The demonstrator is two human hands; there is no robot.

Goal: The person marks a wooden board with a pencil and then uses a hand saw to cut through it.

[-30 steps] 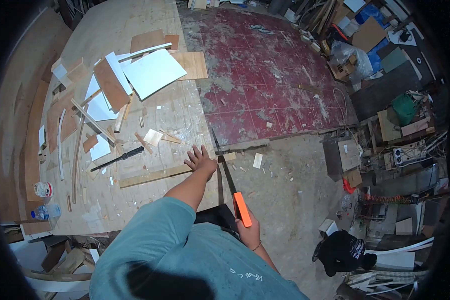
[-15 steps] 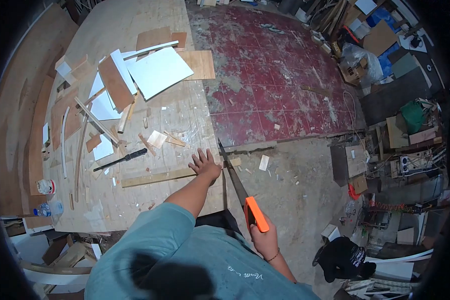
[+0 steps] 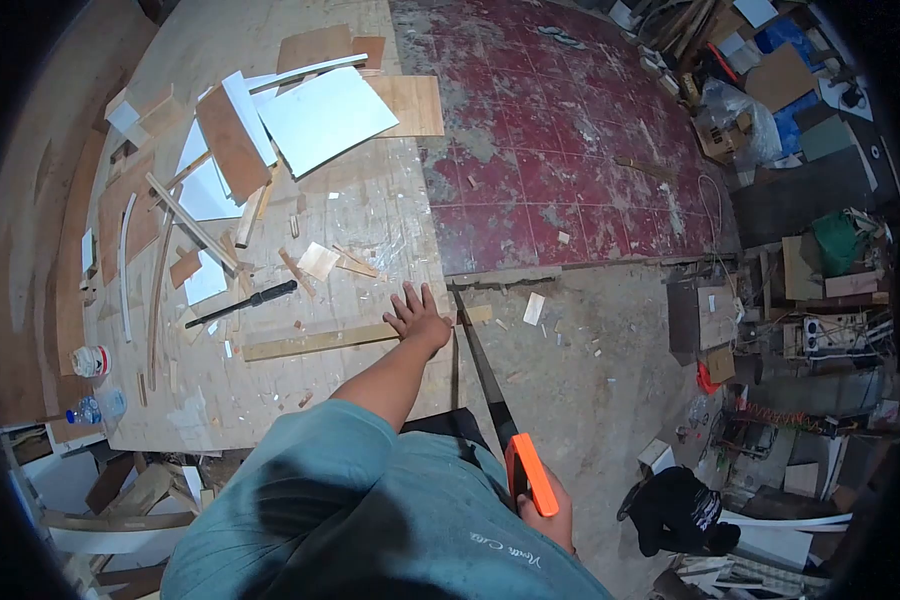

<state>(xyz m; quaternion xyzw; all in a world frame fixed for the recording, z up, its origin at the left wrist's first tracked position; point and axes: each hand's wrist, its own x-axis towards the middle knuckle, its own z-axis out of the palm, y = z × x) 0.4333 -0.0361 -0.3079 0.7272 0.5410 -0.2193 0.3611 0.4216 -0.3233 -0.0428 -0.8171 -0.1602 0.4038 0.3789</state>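
At surface (image 3: 270, 400) edge: left hand (image 3: 417, 315) open, palm flat, pinning wood strip (image 3: 310, 343) beside saw (image 3: 485, 380) blade. Right hand (image 3: 558, 512) closed round orange handle. Strip looks light, thin, stiff, prone to chatter: hold close beside cut. Blade whippy: grip handle only.

Plywood table (image 3: 232, 398) — offcuts (image 3: 232, 142), wood strip (image 3: 310, 343)

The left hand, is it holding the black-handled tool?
No, the left hand lies flat on the wood strip; the black-handled tool lies apart on the table.
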